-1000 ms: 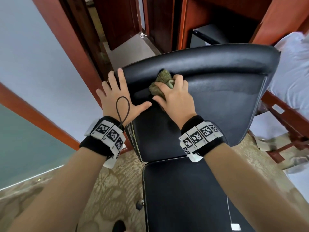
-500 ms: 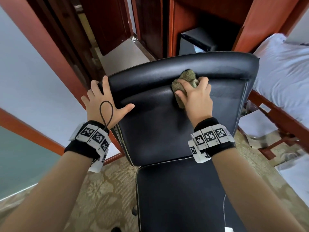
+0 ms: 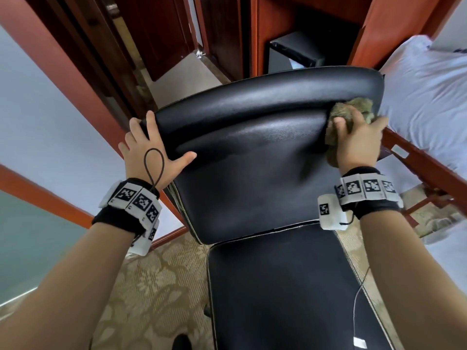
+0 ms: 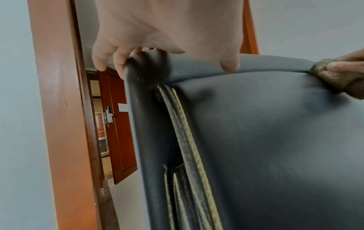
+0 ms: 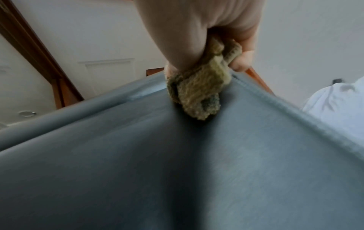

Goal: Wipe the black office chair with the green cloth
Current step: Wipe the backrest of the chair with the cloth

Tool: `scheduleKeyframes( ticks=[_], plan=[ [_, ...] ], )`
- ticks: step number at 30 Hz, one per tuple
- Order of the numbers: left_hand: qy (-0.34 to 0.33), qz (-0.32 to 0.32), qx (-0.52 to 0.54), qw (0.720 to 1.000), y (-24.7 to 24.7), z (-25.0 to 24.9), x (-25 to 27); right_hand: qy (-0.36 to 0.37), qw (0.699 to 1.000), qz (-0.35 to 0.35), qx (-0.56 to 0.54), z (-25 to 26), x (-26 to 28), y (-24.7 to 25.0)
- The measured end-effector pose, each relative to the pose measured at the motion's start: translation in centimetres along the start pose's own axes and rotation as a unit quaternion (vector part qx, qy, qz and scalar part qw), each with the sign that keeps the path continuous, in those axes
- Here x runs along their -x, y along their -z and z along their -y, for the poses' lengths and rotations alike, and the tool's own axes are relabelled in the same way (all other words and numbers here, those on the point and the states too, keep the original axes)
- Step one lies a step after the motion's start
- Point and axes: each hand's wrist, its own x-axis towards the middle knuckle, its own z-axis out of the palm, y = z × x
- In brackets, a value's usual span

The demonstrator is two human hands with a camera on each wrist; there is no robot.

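No readable writing on black office chair (image 3: 255, 178); wristband markers only coded squares. My right hand (image 3: 357, 145) fingers curled, bunching green cloth (image 3: 353, 109), olive, nubby, at backrest's top right corner. My left hand (image 3: 149, 150) fingers spread, gripping top left corner.

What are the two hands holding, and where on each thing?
The right hand grips the bunched green cloth by its top; the left hand holds the chair at its backrest's top corner.

Red notice (image 4: 100, 124) beside the hallway door, characters too small to read, no other text
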Motion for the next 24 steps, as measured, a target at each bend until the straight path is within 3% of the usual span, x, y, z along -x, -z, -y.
scheduleKeyframes(
  ticks=[5, 7, 10, 13, 21, 24],
  plan=[
    [0.019, -0.013, 0.028, 0.999, -0.9, -0.4, 0.5, -0.063, 0.997, 0.0, -0.055, 1.9, 0.5, 0.7],
    [0.02, -0.016, 0.031, 0.999, -1.0, -0.4, 0.6, 0.002, 0.996, 0.027, -0.088, 4.7, 2.6, -0.1],
    [0.021, -0.02, 0.036, 0.999, -1.2, -0.1, 0.5, 0.156, 0.977, 0.098, -0.108, 7.8, 5.4, -2.4],
    [0.028, -0.035, 0.045, 0.998, -1.0, 0.1, 0.3, 0.2, 0.972, 0.115, -0.03, 7.5, 5.1, -2.9],
    [0.032, -0.044, 0.049, 0.997, -1.0, -0.1, 0.4, 0.062, 0.998, 0.032, 0.0, -0.4, -1.6, 0.2],
    [0.035, -0.04, 0.058, 0.997, -0.7, 0.2, 0.4, -0.064, 0.996, 0.001, -0.056, -1.5, -1.6, 0.2]
  ],
)
